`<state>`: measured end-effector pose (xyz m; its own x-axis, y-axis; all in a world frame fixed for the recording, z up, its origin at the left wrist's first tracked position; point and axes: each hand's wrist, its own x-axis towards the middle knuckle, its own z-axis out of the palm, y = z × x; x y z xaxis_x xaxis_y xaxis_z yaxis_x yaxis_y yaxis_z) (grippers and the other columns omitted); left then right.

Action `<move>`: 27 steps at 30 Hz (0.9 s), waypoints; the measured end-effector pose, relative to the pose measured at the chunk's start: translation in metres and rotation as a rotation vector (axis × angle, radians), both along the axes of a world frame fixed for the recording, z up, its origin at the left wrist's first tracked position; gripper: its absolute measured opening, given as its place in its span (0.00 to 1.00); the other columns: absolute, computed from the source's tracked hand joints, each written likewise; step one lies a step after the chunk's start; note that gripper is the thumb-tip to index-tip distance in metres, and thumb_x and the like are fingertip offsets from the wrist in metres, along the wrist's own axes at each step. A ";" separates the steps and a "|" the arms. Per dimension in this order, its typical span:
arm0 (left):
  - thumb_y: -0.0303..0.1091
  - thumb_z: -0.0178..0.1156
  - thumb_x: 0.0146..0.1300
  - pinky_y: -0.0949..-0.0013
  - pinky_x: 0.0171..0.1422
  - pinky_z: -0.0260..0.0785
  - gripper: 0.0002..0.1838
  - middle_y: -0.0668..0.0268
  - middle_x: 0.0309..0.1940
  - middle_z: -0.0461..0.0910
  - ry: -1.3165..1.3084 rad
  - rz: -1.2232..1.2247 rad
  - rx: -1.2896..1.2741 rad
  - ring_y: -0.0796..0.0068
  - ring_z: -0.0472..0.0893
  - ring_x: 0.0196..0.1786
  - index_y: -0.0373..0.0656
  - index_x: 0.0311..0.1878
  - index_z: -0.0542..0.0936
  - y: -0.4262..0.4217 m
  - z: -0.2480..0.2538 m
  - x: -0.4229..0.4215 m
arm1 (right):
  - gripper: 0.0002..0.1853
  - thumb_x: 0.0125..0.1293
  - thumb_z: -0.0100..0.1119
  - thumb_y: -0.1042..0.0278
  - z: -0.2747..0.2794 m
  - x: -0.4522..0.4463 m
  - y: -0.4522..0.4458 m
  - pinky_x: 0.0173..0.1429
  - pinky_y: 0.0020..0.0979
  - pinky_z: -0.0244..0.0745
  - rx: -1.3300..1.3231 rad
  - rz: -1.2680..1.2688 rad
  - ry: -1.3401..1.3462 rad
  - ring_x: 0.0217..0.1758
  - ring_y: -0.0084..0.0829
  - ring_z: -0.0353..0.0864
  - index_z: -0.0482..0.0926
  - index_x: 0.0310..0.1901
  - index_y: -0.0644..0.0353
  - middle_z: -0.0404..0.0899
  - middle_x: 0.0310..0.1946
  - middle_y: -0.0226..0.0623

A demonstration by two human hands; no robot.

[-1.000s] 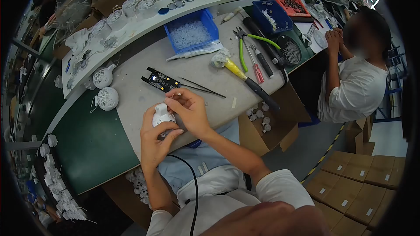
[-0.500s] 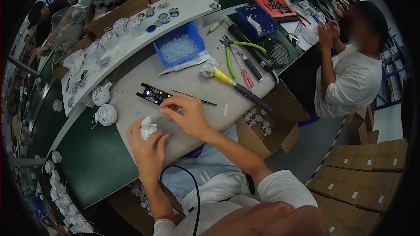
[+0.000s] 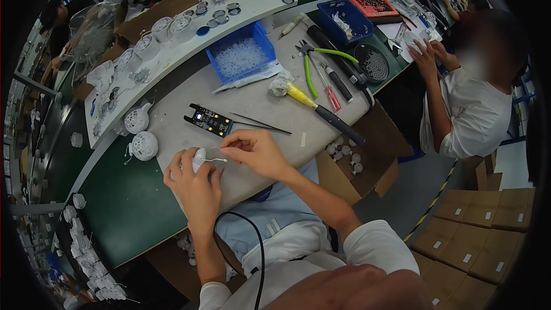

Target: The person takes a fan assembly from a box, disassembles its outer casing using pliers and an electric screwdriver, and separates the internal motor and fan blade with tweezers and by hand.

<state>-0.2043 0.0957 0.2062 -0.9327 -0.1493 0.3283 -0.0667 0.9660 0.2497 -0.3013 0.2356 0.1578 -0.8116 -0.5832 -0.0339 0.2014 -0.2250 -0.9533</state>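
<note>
My left hand [image 3: 194, 183] is closed around a small white plastic part [image 3: 199, 158], mostly hidden by the fingers. A thin white cord [image 3: 213, 160] sticks out of it to the right. Just right of the part, the fingers of my right hand [image 3: 255, 152] are pinched together. Something pale and see-through seems to lie between the two hands, but I cannot make out what it is. Beyond them on the grey mat lies a black circuit board [image 3: 209, 120] with lit yellow spots. Dark tweezers [image 3: 263, 123] rest beside it.
White lattice balls [image 3: 143, 146] sit at the left. Behind stands a blue bin [image 3: 240, 54] of clear pieces. A yellow-wrapped hammer [image 3: 315, 109], green-handled cutters [image 3: 310, 72] and a red screwdriver [image 3: 332, 96] lie right. A co-worker [image 3: 468, 103] sits beyond an open carton [image 3: 364, 161].
The white part has turned in my left hand, and its cord now shows. My right hand has come lower, close beside the part. The whole view has shifted slightly.
</note>
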 end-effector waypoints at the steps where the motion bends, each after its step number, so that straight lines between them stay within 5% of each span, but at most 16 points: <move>1: 0.30 0.71 0.48 0.45 0.68 0.51 0.07 0.62 0.56 0.75 -0.015 0.005 -0.006 0.54 0.68 0.64 0.42 0.29 0.82 0.001 0.000 -0.001 | 0.07 0.65 0.65 0.74 -0.001 -0.001 0.003 0.35 0.19 0.73 0.001 0.001 -0.003 0.30 0.15 0.77 0.83 0.42 0.67 0.82 0.31 0.28; 10: 0.31 0.69 0.51 0.41 0.74 0.42 0.07 0.61 0.62 0.73 -0.053 -0.162 0.079 0.55 0.65 0.70 0.42 0.31 0.80 0.015 0.003 0.006 | 0.08 0.66 0.63 0.76 -0.004 0.005 0.011 0.35 0.20 0.78 0.032 -0.221 0.152 0.30 0.17 0.81 0.82 0.45 0.68 0.84 0.34 0.34; 12: 0.31 0.69 0.52 0.41 0.75 0.41 0.07 0.61 0.63 0.73 -0.062 -0.170 0.112 0.54 0.64 0.70 0.43 0.31 0.80 0.016 0.004 0.010 | 0.08 0.66 0.63 0.76 -0.005 0.008 0.011 0.35 0.21 0.78 0.137 -0.307 0.490 0.31 0.19 0.82 0.82 0.45 0.68 0.84 0.35 0.36; 27: 0.30 0.69 0.55 0.43 0.76 0.38 0.06 0.64 0.60 0.77 0.098 -0.159 0.139 0.56 0.67 0.70 0.44 0.33 0.80 0.017 -0.023 0.015 | 0.07 0.63 0.63 0.81 -0.007 0.013 0.011 0.34 0.24 0.81 0.088 -0.302 0.616 0.29 0.24 0.84 0.81 0.43 0.70 0.83 0.34 0.40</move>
